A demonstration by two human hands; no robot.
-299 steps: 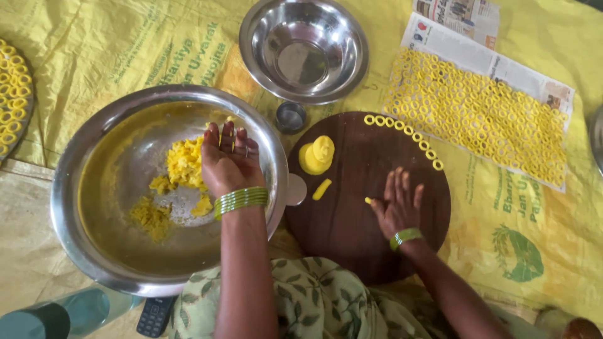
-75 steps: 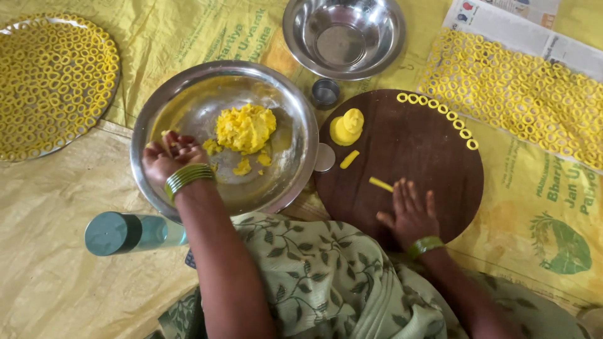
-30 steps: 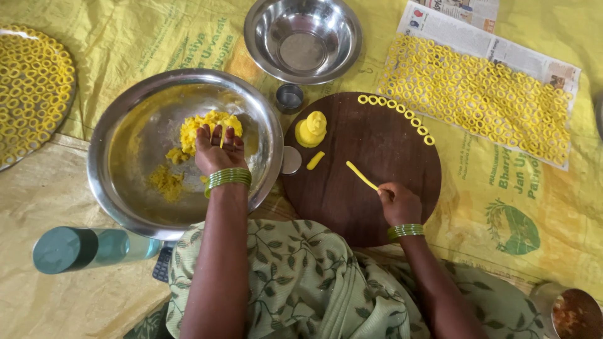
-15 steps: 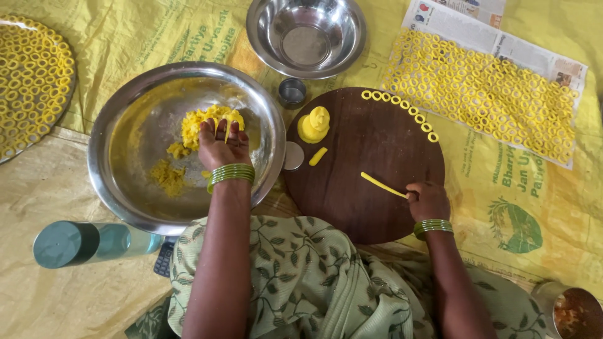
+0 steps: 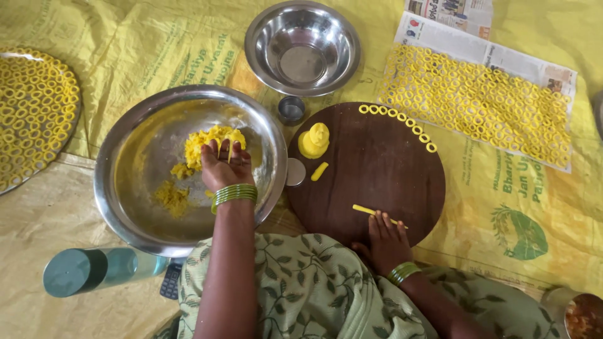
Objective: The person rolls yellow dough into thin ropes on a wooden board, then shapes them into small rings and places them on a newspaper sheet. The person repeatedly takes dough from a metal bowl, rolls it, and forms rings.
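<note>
While dough (image 5: 210, 141) fills the pan (image 5: 135, 207), bowl (image 5: 302, 47) gapes.

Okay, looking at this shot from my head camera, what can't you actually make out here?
- Left hand: fingertips buried in the yellow dough, so the grip is unclear.
- Phone-like device: mostly hidden by the green garment.
- Container: cut off by the frame's corner.
- Ring tray: cut off by the left edge.

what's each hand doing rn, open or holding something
Left hand: open, fingers resting on the dough in the big pan, not gripping it.
Right hand: open, flat on the board, fingertips on the dough strip.
</note>
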